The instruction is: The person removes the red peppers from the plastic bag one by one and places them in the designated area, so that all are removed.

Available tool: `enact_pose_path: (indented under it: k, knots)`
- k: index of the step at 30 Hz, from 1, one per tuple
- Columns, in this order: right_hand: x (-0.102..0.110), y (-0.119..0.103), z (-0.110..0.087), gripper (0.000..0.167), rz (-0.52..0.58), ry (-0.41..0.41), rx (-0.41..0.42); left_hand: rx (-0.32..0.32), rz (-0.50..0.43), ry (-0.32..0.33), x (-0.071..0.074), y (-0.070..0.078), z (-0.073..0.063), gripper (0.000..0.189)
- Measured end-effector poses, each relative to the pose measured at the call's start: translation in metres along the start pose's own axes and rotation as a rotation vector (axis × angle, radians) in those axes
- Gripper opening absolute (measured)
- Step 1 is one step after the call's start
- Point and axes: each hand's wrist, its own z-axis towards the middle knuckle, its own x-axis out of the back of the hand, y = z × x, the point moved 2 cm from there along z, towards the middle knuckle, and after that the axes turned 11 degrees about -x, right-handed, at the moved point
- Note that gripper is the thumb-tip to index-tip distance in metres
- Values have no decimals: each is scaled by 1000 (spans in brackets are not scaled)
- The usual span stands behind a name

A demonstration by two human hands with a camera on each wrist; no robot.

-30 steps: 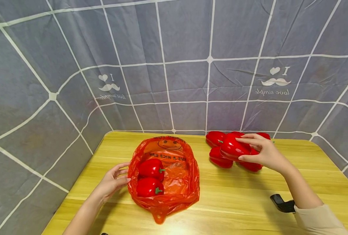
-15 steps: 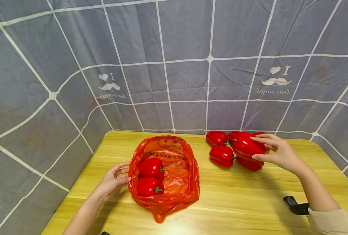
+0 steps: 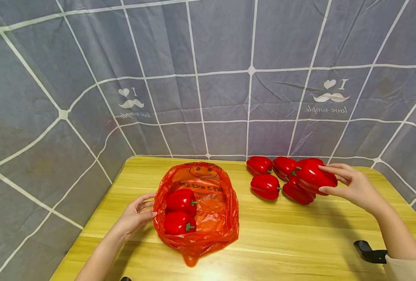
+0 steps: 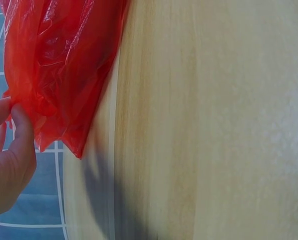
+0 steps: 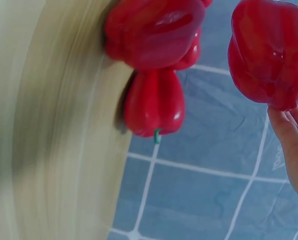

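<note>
Red and glossy, the pepper (image 3: 315,176) right of centre in the frame, pinched in the right hand (image 3: 357,189), should prove light, firm and slippery, best held round its sides, while the left hand (image 3: 136,215) pinches the lower-centre bag (image 3: 232,210).

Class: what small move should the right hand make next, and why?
Probably lower the held pepper onto the table, just right of the peppers lying there: the right hand has carried it rightward, away from the red bag, and the right wrist view shows it raised above the table.
</note>
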Motion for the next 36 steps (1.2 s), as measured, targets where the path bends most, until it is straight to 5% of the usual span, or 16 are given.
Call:
enact_pose_path:
  k: [36]
  knots:
    - [13, 67, -17, 56, -88, 115, -103, -3, -15, 8, 2, -1, -1, 62]
